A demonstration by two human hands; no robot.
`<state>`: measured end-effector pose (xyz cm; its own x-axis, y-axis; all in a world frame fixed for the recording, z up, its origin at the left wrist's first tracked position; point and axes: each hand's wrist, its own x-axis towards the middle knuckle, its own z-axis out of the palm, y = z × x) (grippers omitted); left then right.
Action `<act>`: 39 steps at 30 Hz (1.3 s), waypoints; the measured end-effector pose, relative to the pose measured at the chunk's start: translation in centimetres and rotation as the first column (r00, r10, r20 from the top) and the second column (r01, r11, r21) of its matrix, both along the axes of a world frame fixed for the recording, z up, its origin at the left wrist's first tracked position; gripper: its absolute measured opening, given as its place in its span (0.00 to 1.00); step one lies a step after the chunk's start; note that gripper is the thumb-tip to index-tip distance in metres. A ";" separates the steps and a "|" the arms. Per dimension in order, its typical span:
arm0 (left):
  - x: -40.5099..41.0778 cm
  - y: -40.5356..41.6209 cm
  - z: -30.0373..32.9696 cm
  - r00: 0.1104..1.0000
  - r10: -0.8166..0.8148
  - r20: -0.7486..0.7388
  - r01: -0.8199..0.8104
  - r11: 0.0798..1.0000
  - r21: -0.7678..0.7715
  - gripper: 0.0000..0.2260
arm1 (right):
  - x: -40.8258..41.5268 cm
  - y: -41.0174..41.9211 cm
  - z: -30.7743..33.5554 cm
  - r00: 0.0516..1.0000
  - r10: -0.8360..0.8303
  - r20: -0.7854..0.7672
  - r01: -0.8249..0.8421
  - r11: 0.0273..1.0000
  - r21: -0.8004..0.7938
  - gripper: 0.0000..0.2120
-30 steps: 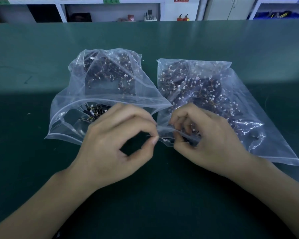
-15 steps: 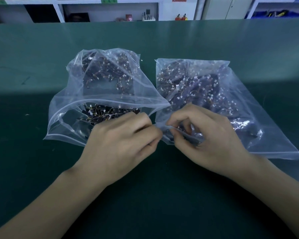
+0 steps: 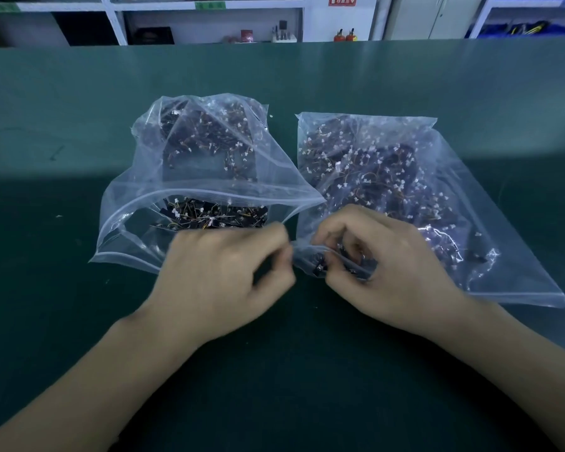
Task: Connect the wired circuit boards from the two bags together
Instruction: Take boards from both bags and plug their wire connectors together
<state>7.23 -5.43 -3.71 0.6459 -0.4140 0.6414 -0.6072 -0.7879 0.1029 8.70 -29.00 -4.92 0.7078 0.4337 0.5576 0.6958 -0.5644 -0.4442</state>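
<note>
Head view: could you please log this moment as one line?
left hand pinching, contents unclear | right hand gripping right bag corner | left bag open

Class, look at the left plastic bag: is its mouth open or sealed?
Open. The left bag has its zip edges gaping apart, showing circuit boards directly through the opening.

left hand (image 3: 222, 275) fingers now curled tight, closing its earlier gap, nearer the right hand (image 3: 382, 265)

glossy clear plastic bags (image 3: 470, 223) – matt table (image 3: 79, 125)
</note>
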 end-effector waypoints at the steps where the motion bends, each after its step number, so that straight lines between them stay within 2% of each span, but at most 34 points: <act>1: 0.2 0.5 0.1 0.999 0.051 0.004 -0.051 0.999 -0.013 0.11 | 0.0 0.0 0.0 1.000 0.002 -0.007 -0.002 1.000 -0.002 0.11; 4: 1.0 2.3 0.3 0.986 0.160 0.038 -0.157 0.986 -0.063 0.15 | -0.1 0.0 -0.1 1.000 0.003 -0.012 -0.003 1.000 -0.012 0.11; 6: 1.4 3.1 0.5 0.981 0.186 0.059 -0.181 0.980 -0.085 0.14 | -0.1 0.0 -0.1 1.000 -0.002 -0.018 0.002 1.000 -0.020 0.11; 9: 1.6 3.2 0.5 0.985 0.170 0.038 -0.167 0.983 -0.077 0.10 | -0.1 0.1 -0.1 1.000 -0.002 -0.027 0.002 1.000 -0.026 0.11; 14: 1.1 1.6 0.3 0.979 0.190 -0.073 -0.195 0.979 -0.066 0.12 | -0.1 0.1 -0.1 1.000 0.003 -0.028 -0.004 0.999 -0.040 0.13; 18: 1.0 1.1 0.0 0.977 0.199 -0.079 -0.205 0.976 -0.072 0.03 | -0.3 0.2 0.0 0.999 0.028 -0.032 -0.029 0.999 -0.040 0.13; 21: 0.8 1.2 0.1 0.976 0.208 -0.069 -0.213 0.974 -0.076 0.04 | -0.4 0.2 -0.1 0.999 0.040 -0.032 -0.041 0.998 -0.040 0.13; 26: 0.8 1.7 0.5 0.986 0.147 0.075 -0.135 0.979 -0.152 0.06 | -0.2 0.3 -0.3 1.000 0.015 -0.023 -0.015 1.000 -0.018 0.10; 29: 0.9 1.9 0.6 0.987 0.108 0.116 -0.091 0.986 -0.142 0.06 | 0.0 0.2 -0.4 0.999 -0.009 -0.034 0.009 1.000 -0.004 0.07; 34: 1.3 2.0 0.1 0.985 0.160 -0.057 -0.163 0.985 -0.054 0.04 | 0.0 0.3 -0.3 0.999 -0.006 -0.032 0.006 1.000 -0.010 0.07; 39: 1.1 2.1 0.2 0.984 0.168 -0.067 -0.172 0.984 -0.056 0.06 | -0.1 0.3 -0.4 0.999 0.002 -0.032 -0.002 1.000 -0.012 0.07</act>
